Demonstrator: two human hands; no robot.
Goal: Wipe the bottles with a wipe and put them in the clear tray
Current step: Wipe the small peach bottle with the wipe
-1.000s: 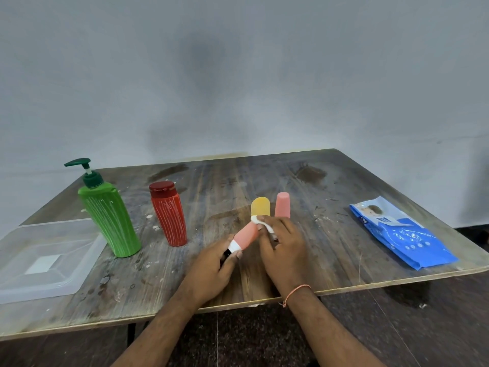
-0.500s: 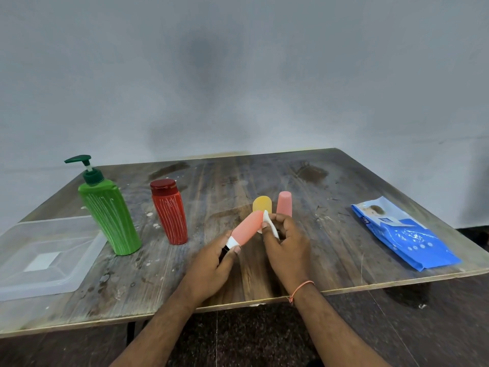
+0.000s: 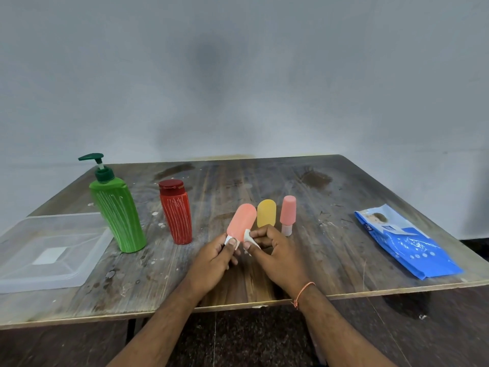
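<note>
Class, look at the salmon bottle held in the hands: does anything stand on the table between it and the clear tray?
Yes. The red bottle and green pump bottle stand upright between the salmon bottle and the clear tray, so it would likely go over or around them.

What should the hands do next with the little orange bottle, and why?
Probably keep rubbing: the right hand pinches the wipe against the orange bottle, which the left hand holds by its cap end. The clear tray holds no bottles yet.
</note>
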